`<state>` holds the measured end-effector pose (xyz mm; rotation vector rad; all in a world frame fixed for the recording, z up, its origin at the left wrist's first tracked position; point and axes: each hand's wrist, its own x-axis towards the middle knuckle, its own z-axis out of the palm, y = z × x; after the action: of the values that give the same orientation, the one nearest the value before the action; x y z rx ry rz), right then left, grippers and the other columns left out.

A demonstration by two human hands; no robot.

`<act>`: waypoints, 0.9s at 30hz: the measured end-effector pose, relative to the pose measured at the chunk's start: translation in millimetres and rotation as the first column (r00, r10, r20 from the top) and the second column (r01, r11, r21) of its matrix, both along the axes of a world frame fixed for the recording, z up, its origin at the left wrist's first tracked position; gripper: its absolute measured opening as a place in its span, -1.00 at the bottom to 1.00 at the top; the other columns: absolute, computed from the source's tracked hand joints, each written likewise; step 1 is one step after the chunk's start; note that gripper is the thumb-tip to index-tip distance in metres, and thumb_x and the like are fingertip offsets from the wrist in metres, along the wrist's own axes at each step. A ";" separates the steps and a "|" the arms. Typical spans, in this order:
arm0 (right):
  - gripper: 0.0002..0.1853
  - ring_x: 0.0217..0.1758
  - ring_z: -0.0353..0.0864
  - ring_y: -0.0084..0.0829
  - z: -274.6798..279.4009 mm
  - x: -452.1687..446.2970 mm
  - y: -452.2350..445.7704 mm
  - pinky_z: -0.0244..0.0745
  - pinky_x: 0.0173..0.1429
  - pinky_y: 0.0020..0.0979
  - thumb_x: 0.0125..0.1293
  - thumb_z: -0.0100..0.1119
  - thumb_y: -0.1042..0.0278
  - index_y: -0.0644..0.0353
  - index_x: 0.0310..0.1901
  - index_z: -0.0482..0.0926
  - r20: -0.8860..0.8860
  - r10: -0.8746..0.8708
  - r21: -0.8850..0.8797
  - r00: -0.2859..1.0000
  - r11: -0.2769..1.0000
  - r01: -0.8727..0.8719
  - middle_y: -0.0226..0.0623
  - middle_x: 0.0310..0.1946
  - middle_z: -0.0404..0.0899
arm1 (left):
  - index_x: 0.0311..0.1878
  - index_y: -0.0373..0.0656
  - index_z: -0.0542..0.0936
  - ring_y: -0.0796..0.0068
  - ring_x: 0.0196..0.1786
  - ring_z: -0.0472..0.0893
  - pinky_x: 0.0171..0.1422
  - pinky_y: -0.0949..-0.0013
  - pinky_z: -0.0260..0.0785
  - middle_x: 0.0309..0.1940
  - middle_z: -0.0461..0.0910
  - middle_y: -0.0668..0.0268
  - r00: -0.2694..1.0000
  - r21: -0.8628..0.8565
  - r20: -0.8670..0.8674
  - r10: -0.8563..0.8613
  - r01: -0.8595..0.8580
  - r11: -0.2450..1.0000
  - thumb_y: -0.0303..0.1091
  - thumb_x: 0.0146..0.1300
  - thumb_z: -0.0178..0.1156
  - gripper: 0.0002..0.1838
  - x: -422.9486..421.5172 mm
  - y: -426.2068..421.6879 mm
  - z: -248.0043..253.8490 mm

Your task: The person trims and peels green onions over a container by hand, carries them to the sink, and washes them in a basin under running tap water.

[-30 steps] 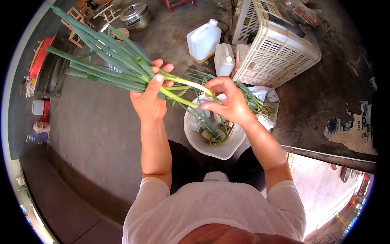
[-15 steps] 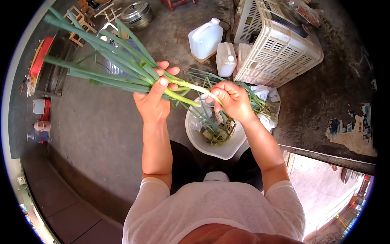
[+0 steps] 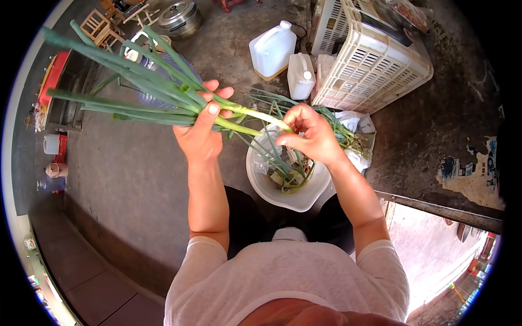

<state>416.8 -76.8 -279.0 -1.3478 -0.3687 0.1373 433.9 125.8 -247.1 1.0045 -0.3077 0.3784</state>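
Note:
My left hand is closed around a bunch of scallions, whose long green leaves fan out to the upper left. Their pale stems point right, toward my right hand. The fingers of that hand are curled at the white end of one scallion stem, with the thumb lifted a little apart. The tip of this stem is hidden among the fingers. Below the hands is a white basin, with green scraps and a clear plastic bag inside.
More scallions lie on a white bag to the right of the basin. Two plastic jugs stand ahead, beside a slatted white crate. Farther off are a lidded metal pot and a wooden chair.
Both hands and the scallions have shifted slightly left. My right thumb has moved away from the fingers, which were pinching the white stem end.

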 end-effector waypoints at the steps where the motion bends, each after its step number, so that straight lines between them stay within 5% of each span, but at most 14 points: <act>1: -0.79 -0.51 0.46 -0.69 1.8 -1.5 -0.5 0.38 -0.47 -0.62 0.05 0.28 0.54 0.20 -0.40 0.39 0.000 -0.003 0.002 1.000 1.000 0.003 -0.48 -0.55 0.46 | -0.19 -0.26 0.49 0.16 -0.17 0.58 -0.36 0.38 0.50 -0.09 0.48 0.09 1.000 0.002 0.000 -0.003 0.003 1.000 -0.61 0.08 0.12 -0.81 -0.3 -1.9 0.7; 3: -0.81 -0.51 0.49 -0.67 3.5 -3.0 -1.3 0.41 -0.45 -0.61 0.04 0.29 0.52 0.23 -0.38 0.43 0.203 -0.105 -0.279 0.974 0.947 0.160 -0.47 -0.54 0.50 | -0.18 -0.28 0.48 0.17 -0.18 0.58 -0.36 0.38 0.51 -0.11 0.48 0.09 0.996 0.012 -0.047 0.081 -0.080 0.997 -0.62 0.09 0.11 -0.81 -1.8 -5.2 2.6; 7: -0.88 -0.50 0.53 -0.66 -4.7 5.8 -7.3 0.43 -0.44 -0.61 0.09 0.24 0.51 0.27 -0.36 0.48 0.523 -0.150 -0.381 0.839 0.839 0.388 -0.44 -0.52 0.55 | -0.19 -0.31 0.48 0.16 -0.19 0.59 -0.36 0.39 0.54 -0.11 0.47 0.08 0.984 0.029 -0.096 0.149 -0.147 0.989 -0.64 0.05 0.15 -0.79 -4.2 -12.3 6.3; 10: -0.88 -0.48 0.56 -0.66 -4.4 6.0 -10.3 0.41 -0.46 -0.61 0.17 0.19 0.38 0.24 -0.36 0.52 0.384 -0.171 -0.408 0.908 0.850 0.333 -0.41 -0.52 0.56 | -0.19 -0.31 0.48 0.17 -0.19 0.59 -0.37 0.39 0.54 -0.12 0.46 0.09 0.983 0.037 -0.103 0.154 -0.151 0.988 -0.64 0.05 0.15 -0.79 -4.1 -14.2 5.7; 12: -0.88 -0.49 0.55 -0.65 -3.0 4.2 -14.2 0.42 -0.42 -0.59 0.21 0.13 0.37 0.25 -0.37 0.51 0.045 -0.157 -0.308 0.987 0.937 0.163 -0.42 -0.54 0.55 | -0.19 -0.32 0.48 0.16 -0.19 0.59 -0.36 0.39 0.54 -0.12 0.46 0.10 0.986 0.032 -0.087 0.139 -0.137 0.990 -0.64 0.06 0.15 -0.79 -2.9 -10.9 4.8; 15: -0.89 -0.44 0.53 -0.65 -13.8 8.2 -25.4 0.43 -0.34 -0.57 0.23 0.11 0.38 0.24 -0.36 0.51 -0.058 -0.078 -0.357 0.995 0.933 0.052 -0.43 -0.51 0.54 | -0.19 -0.32 0.48 0.15 -0.17 0.59 -0.35 0.39 0.55 -0.12 0.46 0.09 0.991 0.018 -0.085 0.106 -0.104 0.994 -0.64 0.06 0.15 -0.79 -2.1 -5.3 4.8; 21: -0.82 -0.34 0.49 -0.66 11.9 9.1 2.8 0.42 -0.28 -0.57 0.12 0.25 0.38 0.23 -0.30 0.49 0.104 -0.095 -0.129 0.990 0.986 0.108 -0.44 -0.44 0.53 | -0.20 -0.34 0.48 0.10 -0.11 0.57 -0.29 0.35 0.56 -0.10 0.46 0.04 0.993 0.053 -0.096 -0.065 0.070 0.996 -0.63 0.07 0.15 -0.80 -4.4 -18.4 0.5; 27: -0.90 -0.39 0.48 -0.69 18.3 11.6 10.2 0.40 -0.27 -0.61 0.20 0.15 0.43 0.27 -0.31 0.52 -0.057 0.036 0.013 0.998 0.999 -0.035 -0.41 -0.44 0.56 | -0.23 -0.35 0.49 0.08 -0.06 0.55 -0.22 0.32 0.54 -0.09 0.46 0.02 0.976 0.048 0.004 -0.218 0.218 0.975 -0.62 0.05 0.16 -0.82 -1.2 -15.6 -7.0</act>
<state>428.4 -66.6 -260.8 -1.3232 -0.3445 0.2029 432.7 110.2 -254.1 1.0035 -0.4328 0.1770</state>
